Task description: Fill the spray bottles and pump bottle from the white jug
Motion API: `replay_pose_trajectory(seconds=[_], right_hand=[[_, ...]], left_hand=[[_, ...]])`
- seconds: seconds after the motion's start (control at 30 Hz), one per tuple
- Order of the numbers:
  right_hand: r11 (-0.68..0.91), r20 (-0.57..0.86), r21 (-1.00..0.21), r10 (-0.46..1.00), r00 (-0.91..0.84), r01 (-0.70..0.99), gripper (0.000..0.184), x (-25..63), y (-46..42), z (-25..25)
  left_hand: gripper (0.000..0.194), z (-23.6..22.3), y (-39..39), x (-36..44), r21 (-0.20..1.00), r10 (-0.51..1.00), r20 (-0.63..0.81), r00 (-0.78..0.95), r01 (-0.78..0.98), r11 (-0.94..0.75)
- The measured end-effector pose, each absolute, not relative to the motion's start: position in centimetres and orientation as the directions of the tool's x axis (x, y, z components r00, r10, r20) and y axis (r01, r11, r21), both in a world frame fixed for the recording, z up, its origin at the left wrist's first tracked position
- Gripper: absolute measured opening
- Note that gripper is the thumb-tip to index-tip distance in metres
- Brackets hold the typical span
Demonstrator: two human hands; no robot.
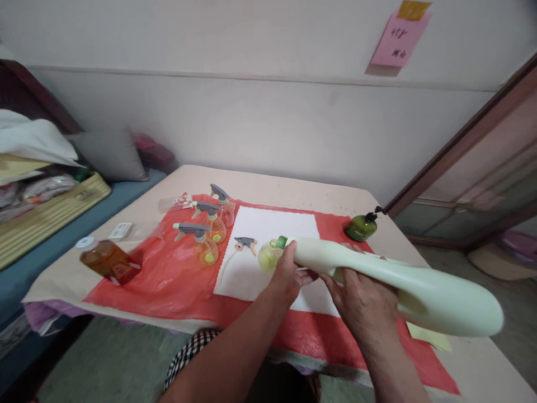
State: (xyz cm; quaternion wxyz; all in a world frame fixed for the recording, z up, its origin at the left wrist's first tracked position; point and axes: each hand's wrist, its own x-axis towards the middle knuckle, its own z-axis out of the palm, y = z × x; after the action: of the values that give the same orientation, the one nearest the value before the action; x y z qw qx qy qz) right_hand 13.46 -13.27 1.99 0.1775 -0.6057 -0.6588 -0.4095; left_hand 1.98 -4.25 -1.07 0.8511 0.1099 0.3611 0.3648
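Observation:
A large pale-green plastic jug (pixel 436 288) is held tilted, nearly level, its green mouth (pixel 282 242) pointing left. My right hand (pixel 364 294) is wrapped round the jug's handle. Close to the mouth, my left hand (pixel 290 271) grips the jug's neck end; part of its fingers is hidden beneath. The green mouth sits at the opening of a small round clear bottle (pixel 268 257) with yellowish contents, standing on a white sheet (pixel 277 221). To the left of that bottle lies a grey trigger spray head (pixel 245 244) with its tube.
Several spray bottles (pixel 206 249) stand on the red cloth (pixel 163 280) to the left. A bottle of amber liquid (pixel 107 260) is at far left, and a green pump bottle (pixel 361 228) stands at right. A yellow paper (pixel 428 336) lies by the right edge.

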Motion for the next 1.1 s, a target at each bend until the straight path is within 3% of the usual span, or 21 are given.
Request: replay_pose_trajectory(seconds=[1.1], right_hand=[[-0.118,0.723,0.384,0.655,-0.219,0.916,0.035,12.63,-13.19,2.63]], left_hand=[[0.041,-0.46,-4.03,1.65,0.394,0.667,-0.556,0.496,-0.549,0.737]])
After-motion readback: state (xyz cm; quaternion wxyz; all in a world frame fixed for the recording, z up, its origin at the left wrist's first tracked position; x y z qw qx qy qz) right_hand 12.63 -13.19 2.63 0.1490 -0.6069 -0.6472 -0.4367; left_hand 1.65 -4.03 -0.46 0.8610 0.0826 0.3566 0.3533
